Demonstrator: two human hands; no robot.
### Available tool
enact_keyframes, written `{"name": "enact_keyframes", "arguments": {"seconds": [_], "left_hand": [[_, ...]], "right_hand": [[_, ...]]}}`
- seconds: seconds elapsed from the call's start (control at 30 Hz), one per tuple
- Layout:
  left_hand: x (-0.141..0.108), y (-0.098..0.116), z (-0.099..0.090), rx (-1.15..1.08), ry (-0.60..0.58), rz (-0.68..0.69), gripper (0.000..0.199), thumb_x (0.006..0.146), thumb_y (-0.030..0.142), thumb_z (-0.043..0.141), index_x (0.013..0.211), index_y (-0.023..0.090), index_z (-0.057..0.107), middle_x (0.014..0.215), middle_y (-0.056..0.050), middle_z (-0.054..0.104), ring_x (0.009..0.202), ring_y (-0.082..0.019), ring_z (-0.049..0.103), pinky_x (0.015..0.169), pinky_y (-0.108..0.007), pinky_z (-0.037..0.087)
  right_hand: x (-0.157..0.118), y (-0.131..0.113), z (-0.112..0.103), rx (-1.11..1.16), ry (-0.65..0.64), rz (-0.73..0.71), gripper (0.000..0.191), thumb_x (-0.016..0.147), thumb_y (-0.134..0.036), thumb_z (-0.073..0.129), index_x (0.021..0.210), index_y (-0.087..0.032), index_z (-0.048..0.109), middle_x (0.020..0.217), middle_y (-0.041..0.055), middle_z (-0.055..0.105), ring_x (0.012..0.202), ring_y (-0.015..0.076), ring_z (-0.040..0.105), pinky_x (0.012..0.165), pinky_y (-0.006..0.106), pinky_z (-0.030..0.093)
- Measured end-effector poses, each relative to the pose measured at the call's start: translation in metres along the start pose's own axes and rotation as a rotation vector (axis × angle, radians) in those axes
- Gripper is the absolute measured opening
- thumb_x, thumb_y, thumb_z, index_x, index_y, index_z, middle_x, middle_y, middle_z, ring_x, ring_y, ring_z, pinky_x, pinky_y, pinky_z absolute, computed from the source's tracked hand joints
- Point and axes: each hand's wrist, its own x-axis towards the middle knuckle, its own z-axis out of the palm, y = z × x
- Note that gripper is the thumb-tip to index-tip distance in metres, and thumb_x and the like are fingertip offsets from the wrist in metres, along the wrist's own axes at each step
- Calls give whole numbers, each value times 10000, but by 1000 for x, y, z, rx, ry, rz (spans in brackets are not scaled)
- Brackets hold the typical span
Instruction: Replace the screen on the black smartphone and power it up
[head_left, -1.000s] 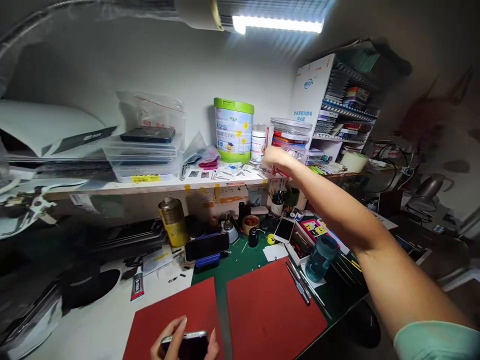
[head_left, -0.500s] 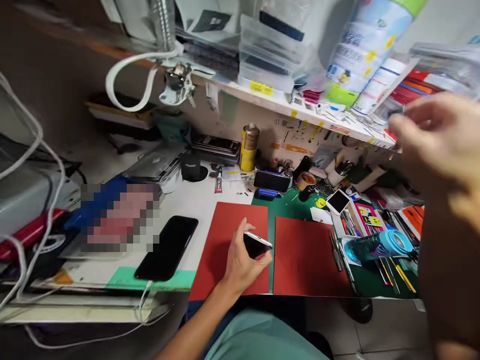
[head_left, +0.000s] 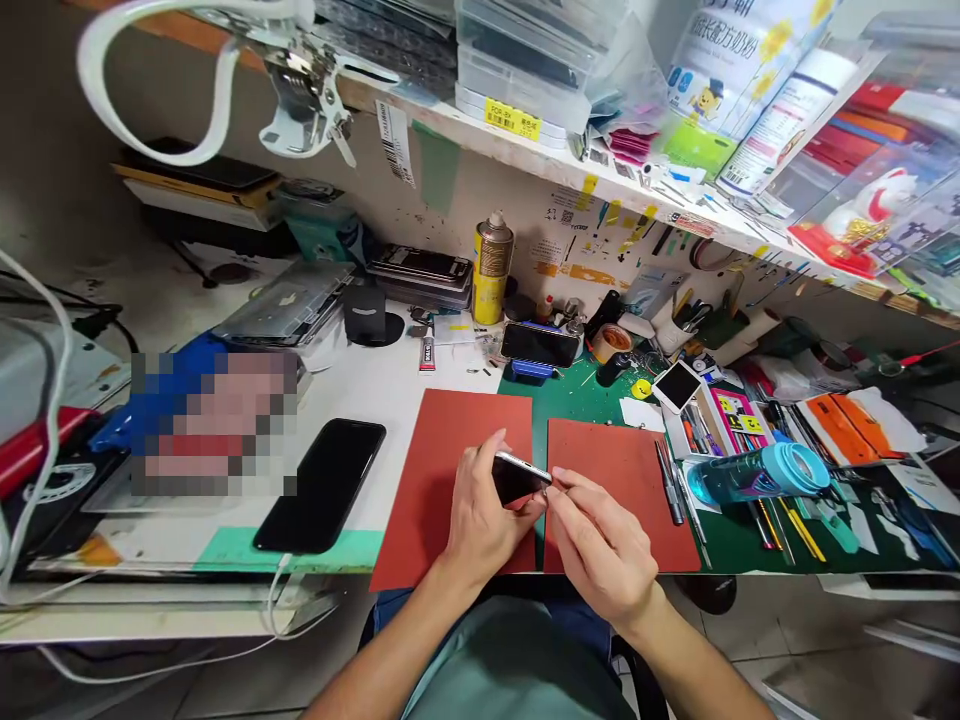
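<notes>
My left hand (head_left: 480, 510) holds a small dark phone (head_left: 516, 478) tilted up over the left red mat (head_left: 420, 500), its light metal edge facing upward. The fingers grip it at the top left and the thumb lies at its lower right. My right hand (head_left: 604, 545) is at the phone's right end, over the right red mat (head_left: 622, 470). Its thumb and fingertips are pinched together against the phone's edge; whatever they hold is too small to make out.
A large black phone (head_left: 322, 485) with a white cable lies at the left. Tweezers (head_left: 669, 482) and a blue bottle (head_left: 757, 472) are at the right. A phone on a blue stand (head_left: 540, 345) and a spray can (head_left: 492, 270) stand behind. A loaded shelf (head_left: 562, 185) hangs above.
My right hand has come down from the shelf at the upper right to the phone's right end, its fingers now pinched. My left hand still holds the phone. The view has shifted somewhat.
</notes>
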Motion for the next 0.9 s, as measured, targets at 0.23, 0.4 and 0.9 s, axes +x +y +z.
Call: {"name": "enact_keyframes", "arguments": {"seconds": [0.23,0.4,0.9], "left_hand": [[1,7,3,-7,3,34,796,991,377,742,1648,212,324,1189,-134,666,992,-268,670,848,-418,604],[1,7,4,25,-3,47,778,994,368,731,1638,207,324,1186,-135,671,992,-270,676,824,-409,601],[10,13,6,110,2,171,811,996,364,733,1655,137,318,1106,-135,681,858,-252,639,778,-383,571]], "right_hand": [[-1,4,-5,1,-41,-27,624,940,60,698,1522,-155,636,984,92,807,1066,294,836,936,414,748],[1,5,-9,-22,-58,-28,615,969,35,686,1542,-176,612,983,89,810,1052,280,836,895,394,754],[5,12,-21,49,-151,123,430,1015,15,605,1362,-207,729,1086,110,809,1014,204,820,869,304,720]]}}
